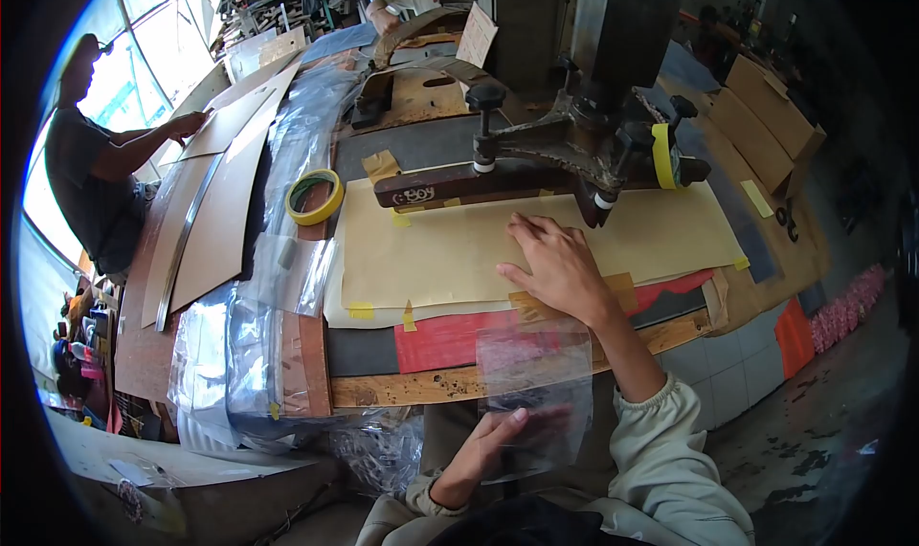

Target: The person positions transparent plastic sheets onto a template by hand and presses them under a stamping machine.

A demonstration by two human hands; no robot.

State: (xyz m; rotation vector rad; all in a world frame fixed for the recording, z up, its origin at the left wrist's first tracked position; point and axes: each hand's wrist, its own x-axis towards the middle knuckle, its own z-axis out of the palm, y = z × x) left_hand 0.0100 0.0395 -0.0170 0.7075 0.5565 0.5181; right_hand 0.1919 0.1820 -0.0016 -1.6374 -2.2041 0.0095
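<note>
My right hand (560, 264) on cream paper sheet (431, 259), thumb apart from fingers; sheet on workbench (450, 386), partly below dark bar (479, 179). My left hand (490, 443) at clear plastic sheet (536, 374); can't tell whether fingers pinch.

One cream paper sheet (440, 268), oblong, lies flat on the tabletop (383, 391) with yellow tape (361, 310) at its near left edge; one clear plastic sheet (531, 355), roughly rectangular and see-through, spans the view across the tabletop's near edge.
</note>
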